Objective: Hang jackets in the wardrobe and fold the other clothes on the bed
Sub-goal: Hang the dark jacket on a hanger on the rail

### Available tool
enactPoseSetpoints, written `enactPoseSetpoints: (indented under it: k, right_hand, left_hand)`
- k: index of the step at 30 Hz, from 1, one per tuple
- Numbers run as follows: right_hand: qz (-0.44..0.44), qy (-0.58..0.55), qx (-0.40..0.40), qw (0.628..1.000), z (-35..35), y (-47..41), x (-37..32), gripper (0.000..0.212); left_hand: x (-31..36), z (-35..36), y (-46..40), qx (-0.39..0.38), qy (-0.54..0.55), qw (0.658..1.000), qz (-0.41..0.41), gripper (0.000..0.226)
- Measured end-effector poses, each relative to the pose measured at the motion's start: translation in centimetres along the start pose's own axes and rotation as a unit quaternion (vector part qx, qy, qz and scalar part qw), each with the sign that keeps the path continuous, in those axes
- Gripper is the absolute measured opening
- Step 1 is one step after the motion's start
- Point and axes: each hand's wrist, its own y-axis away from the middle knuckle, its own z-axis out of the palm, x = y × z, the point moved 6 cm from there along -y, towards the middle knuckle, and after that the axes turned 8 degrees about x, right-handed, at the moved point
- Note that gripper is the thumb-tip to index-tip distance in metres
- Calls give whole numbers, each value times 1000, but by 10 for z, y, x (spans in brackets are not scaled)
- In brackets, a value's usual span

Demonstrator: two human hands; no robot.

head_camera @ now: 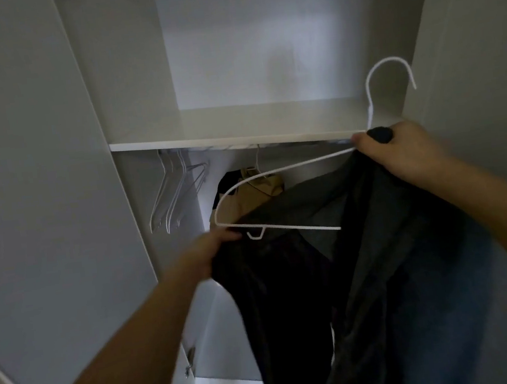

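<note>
Dark jacket (334, 277) half on a white hanger (281, 195) before the open wardrobe (227, 141).
Right hand (406, 155) grips hanger neck and collar; left hand (220, 246) pinches the jacket's near-left edge under the shelf.

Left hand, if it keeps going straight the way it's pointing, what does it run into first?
Probably the tan garment already hanging inside the wardrobe, straight beyond the left hand; depth is hard to judge here.

left fingers (219, 240): tucked under the jacket (334, 277)
jacket: hem cut off by bottom edge
rail: hidden behind the shelf (234, 142)
tan garment (252, 192): mostly behind the jacket and hanger (282, 176)
</note>
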Motion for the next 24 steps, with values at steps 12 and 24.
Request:
enactPoseSetpoints:
  k: [12,24]
  right_hand:
    - [-48,135,15,990,45,19,-33,57]
    - [-93,93,-59,990,48,34,-84,92]
  left_hand:
    - [152,46,67,-47,-65,990,114,10]
    - [198,74,89,44,-50,965,253,12]
